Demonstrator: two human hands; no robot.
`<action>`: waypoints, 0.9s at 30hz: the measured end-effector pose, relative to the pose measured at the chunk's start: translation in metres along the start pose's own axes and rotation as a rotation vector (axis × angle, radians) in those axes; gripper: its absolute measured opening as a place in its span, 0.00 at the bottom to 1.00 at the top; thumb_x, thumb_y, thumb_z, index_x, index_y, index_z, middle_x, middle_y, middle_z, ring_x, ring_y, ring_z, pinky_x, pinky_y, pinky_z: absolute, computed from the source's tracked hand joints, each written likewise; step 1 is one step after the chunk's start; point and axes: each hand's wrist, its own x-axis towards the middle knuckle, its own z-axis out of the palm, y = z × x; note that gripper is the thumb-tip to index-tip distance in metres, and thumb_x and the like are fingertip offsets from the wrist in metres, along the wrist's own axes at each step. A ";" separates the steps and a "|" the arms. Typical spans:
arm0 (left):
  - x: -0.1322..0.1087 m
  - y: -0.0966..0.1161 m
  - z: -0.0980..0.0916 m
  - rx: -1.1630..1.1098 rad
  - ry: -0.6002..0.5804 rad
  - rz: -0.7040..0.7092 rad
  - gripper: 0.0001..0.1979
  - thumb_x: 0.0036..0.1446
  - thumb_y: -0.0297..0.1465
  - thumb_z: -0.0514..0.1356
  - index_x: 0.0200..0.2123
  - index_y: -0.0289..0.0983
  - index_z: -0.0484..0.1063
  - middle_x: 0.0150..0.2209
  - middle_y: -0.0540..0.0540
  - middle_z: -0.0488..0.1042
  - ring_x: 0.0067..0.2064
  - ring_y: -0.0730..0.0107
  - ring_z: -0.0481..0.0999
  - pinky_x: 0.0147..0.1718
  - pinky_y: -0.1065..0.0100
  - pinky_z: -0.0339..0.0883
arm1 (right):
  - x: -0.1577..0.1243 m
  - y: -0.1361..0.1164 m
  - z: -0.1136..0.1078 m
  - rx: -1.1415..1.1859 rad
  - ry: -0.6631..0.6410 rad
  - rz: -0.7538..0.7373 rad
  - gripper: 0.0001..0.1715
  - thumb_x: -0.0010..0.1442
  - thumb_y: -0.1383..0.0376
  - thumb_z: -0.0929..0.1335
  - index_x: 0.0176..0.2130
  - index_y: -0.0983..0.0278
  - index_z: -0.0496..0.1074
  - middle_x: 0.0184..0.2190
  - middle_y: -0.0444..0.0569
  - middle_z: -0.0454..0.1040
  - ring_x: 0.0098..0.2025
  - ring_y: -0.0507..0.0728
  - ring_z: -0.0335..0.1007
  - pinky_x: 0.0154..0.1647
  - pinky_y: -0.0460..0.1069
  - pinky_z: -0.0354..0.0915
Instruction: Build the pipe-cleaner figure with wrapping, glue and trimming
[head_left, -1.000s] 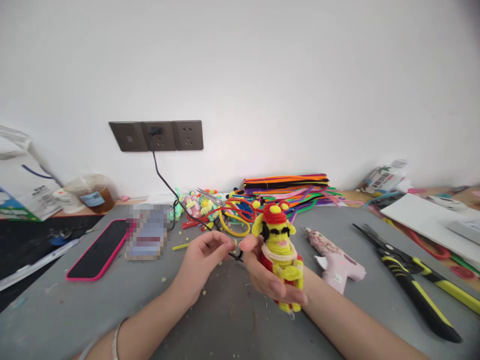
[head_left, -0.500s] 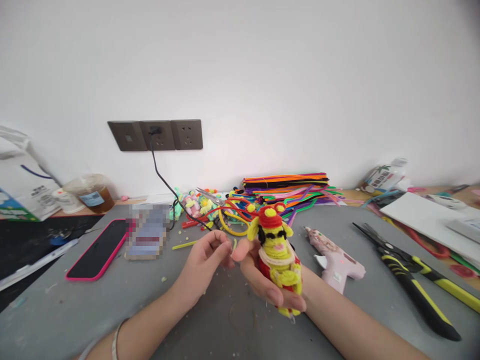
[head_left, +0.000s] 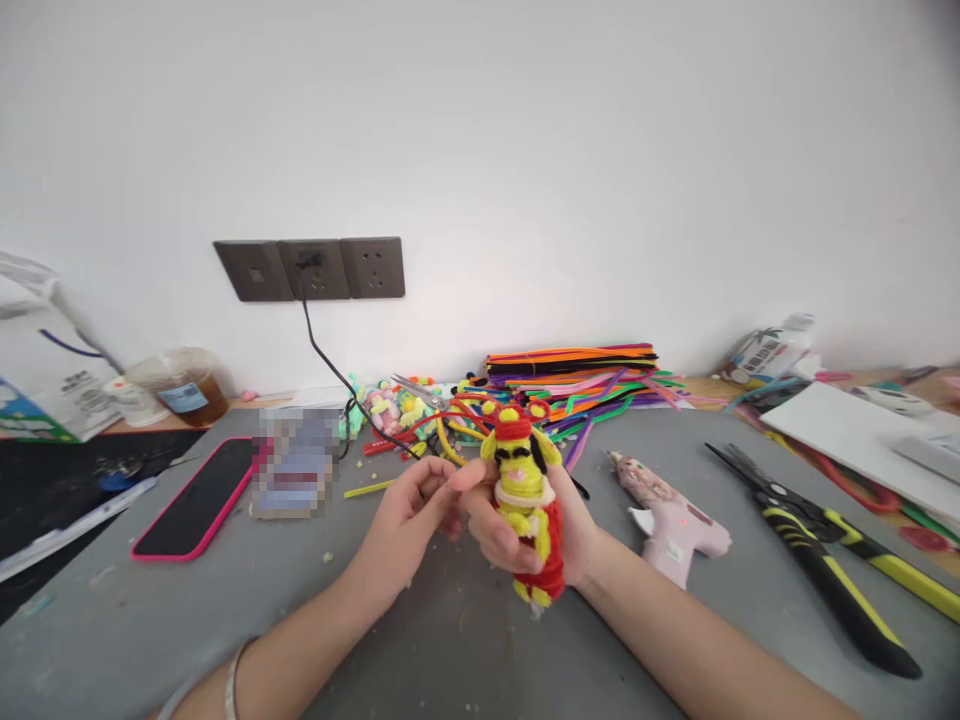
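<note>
My right hand [head_left: 517, 525] is closed round a small figure [head_left: 523, 490] made of yellow and red fuzzy wire, with a red cap and dark glasses. The figure stands upright above the grey table [head_left: 450, 640]. My left hand [head_left: 409, 520] is close beside it on the left, its fingers curled and pinched together near the right thumb; what they pinch is too small to make out. A bracelet [head_left: 231, 680] sits on my left wrist.
A pink glue gun [head_left: 671, 515] lies right of my hands, black-and-yellow cutters [head_left: 825, 560] beyond it. Behind are stacked coloured fuzzy wires [head_left: 577, 375], scissors [head_left: 424, 395] and loose wire loops. A pink-cased phone [head_left: 199, 500] lies at left. A black cable [head_left: 330, 360] runs from the wall socket.
My right hand has turned the figure and brought it left and upright, closer to my left hand. My left hand stayed nearly in place.
</note>
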 end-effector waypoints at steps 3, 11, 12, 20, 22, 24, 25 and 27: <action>0.001 -0.002 -0.001 0.006 0.003 -0.031 0.26 0.52 0.54 0.69 0.34 0.37 0.71 0.26 0.52 0.73 0.27 0.74 0.72 0.27 0.72 0.67 | 0.004 -0.001 -0.001 -0.020 0.125 -0.109 0.35 0.66 0.43 0.64 0.41 0.69 0.83 0.19 0.44 0.72 0.13 0.47 0.54 0.15 0.43 0.52; -0.002 -0.005 0.001 0.064 -0.073 -0.040 0.28 0.57 0.58 0.62 0.31 0.38 0.66 0.26 0.51 0.72 0.27 0.72 0.71 0.27 0.71 0.66 | 0.009 -0.004 -0.001 -0.093 0.364 -0.228 0.39 0.56 0.32 0.68 0.37 0.63 0.81 0.22 0.43 0.69 0.21 0.52 0.58 0.21 0.47 0.61; -0.002 -0.005 0.002 0.084 -0.103 -0.042 0.28 0.58 0.58 0.61 0.31 0.38 0.67 0.26 0.51 0.71 0.27 0.72 0.71 0.27 0.71 0.65 | 0.009 -0.004 0.000 -0.107 0.361 -0.229 0.40 0.54 0.30 0.68 0.36 0.63 0.81 0.22 0.43 0.67 0.22 0.53 0.59 0.22 0.48 0.62; -0.001 -0.002 -0.002 0.321 -0.145 0.045 0.31 0.65 0.57 0.52 0.22 0.38 0.65 0.23 0.50 0.65 0.27 0.70 0.65 0.30 0.67 0.60 | 0.008 0.000 0.000 -0.070 0.334 -0.217 0.38 0.51 0.31 0.72 0.37 0.62 0.82 0.18 0.38 0.58 0.25 0.54 0.60 0.30 0.49 0.68; -0.003 -0.002 0.000 0.334 -0.142 0.039 0.28 0.65 0.55 0.53 0.26 0.38 0.66 0.26 0.50 0.68 0.29 0.69 0.67 0.30 0.68 0.62 | 0.007 -0.001 -0.002 -0.053 0.343 -0.233 0.33 0.55 0.36 0.72 0.38 0.61 0.82 0.20 0.39 0.60 0.25 0.53 0.60 0.30 0.49 0.67; -0.006 -0.002 0.002 0.318 -0.155 0.025 0.24 0.64 0.54 0.56 0.32 0.38 0.69 0.31 0.49 0.71 0.31 0.68 0.69 0.32 0.68 0.65 | 0.006 -0.003 -0.004 -0.035 0.371 -0.268 0.27 0.58 0.40 0.71 0.37 0.60 0.82 0.23 0.41 0.66 0.26 0.54 0.62 0.32 0.50 0.68; -0.008 -0.002 0.004 0.306 -0.169 0.017 0.23 0.64 0.54 0.56 0.35 0.38 0.69 0.33 0.48 0.73 0.32 0.68 0.70 0.33 0.68 0.66 | 0.006 -0.004 -0.005 -0.027 0.393 -0.288 0.25 0.58 0.42 0.71 0.37 0.60 0.82 0.25 0.43 0.69 0.28 0.55 0.65 0.33 0.51 0.69; -0.011 0.000 0.006 0.285 -0.207 0.008 0.25 0.65 0.55 0.54 0.38 0.38 0.71 0.35 0.47 0.74 0.34 0.67 0.72 0.35 0.67 0.67 | 0.003 -0.007 -0.005 -0.018 0.448 -0.319 0.21 0.57 0.46 0.71 0.36 0.58 0.82 0.30 0.46 0.75 0.32 0.57 0.70 0.38 0.54 0.70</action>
